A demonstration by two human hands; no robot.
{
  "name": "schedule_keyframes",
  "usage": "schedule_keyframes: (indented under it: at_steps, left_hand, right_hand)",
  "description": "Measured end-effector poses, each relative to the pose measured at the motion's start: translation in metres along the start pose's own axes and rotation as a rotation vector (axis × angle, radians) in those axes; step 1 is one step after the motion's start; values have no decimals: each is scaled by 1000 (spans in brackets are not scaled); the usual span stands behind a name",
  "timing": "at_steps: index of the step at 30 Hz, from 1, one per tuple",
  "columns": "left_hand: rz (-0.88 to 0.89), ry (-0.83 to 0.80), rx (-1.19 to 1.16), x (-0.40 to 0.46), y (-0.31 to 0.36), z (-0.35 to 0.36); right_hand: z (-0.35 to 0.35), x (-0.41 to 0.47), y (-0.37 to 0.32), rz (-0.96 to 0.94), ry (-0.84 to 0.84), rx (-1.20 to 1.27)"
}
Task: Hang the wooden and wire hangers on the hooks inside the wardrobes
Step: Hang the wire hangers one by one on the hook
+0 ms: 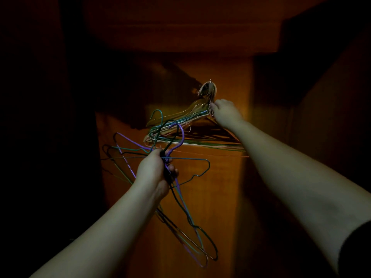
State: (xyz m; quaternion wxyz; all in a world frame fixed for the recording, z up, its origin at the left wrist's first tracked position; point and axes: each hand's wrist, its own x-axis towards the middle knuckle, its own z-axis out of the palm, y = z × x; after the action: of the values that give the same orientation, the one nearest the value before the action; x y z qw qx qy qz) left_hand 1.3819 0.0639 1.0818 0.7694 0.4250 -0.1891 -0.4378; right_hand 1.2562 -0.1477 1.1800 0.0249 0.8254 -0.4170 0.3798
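Inside a dim wooden wardrobe, a small metal hook sticks out of the orange back panel. A cluster of hung hangers, wooden and wire, dangles from it and fans out to the lower left. My right hand reaches up and pinches the necks of those hangers just below the hook. My left hand is lower and nearer, closed around a tangled bunch of wire hangers in purple, teal and dark colours, whose hooks curl above my fist.
Dark wardrobe side walls close in on both sides, and a shelf or top board runs overhead. The left side is almost black and nothing can be made out there.
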Motion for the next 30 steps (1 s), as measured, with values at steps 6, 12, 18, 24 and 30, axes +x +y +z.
schedule_keyframes:
  at_steps: [6, 12, 18, 24, 30]
  left_hand:
    - [2, 1, 6, -5, 2, 0]
    - [-7, -13, 14, -3, 2, -4]
    - [-7, -3, 36, -4, -1, -8]
    - [8, 7, 83, -9, -8, -11]
    - [-83, -25, 4, -14, -19, -20]
  right_hand:
    - [1, 5, -1, -19, 27, -200]
    - [0, 8, -8, -9, 45, -319]
    - [0, 7, -7, 16, 43, -305]
    - [0, -2, -3, 55, 60, -235]
    - [2, -48, -16, 32, 171, 140]
